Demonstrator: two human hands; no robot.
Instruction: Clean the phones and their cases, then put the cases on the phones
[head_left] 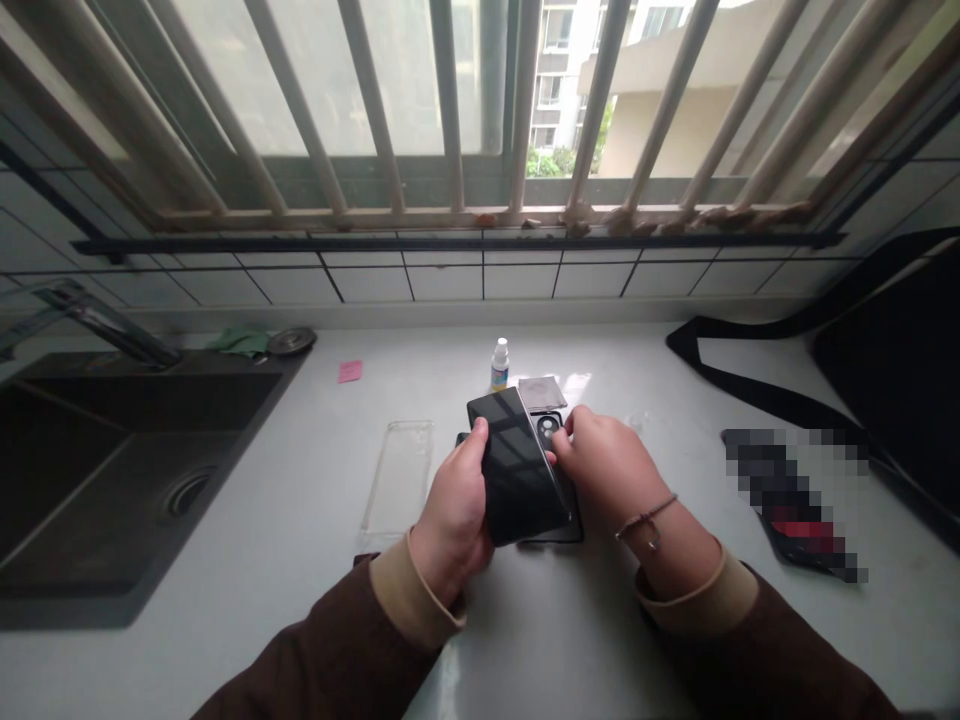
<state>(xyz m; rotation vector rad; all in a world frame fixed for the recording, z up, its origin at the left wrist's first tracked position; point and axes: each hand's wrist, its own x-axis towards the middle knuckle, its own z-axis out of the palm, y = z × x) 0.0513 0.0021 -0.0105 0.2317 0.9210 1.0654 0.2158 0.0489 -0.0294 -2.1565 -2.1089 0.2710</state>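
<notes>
My left hand [455, 505] grips the left edge of a black phone [517, 465], tilted up with its glossy screen facing me. My right hand [606, 462] pinches at the phone's right edge with closed fingertips. Under the phone lies a second dark flat piece with a round camera opening [550, 432], resting on the white counter [315, 560]. A clear phone case [401, 478] lies flat just left of my left hand. Behind the phone stand a small white dropper bottle [499, 364] and a grey cloth square [541, 392].
A dark sink [112, 470] with a faucet [90, 320] fills the left side. A pink note [350, 371], green cloth [241, 342] and round metal drain cover [292, 341] lie near the back. A black bag with strap [892, 370] and a blurred-out object [799, 500] sit right.
</notes>
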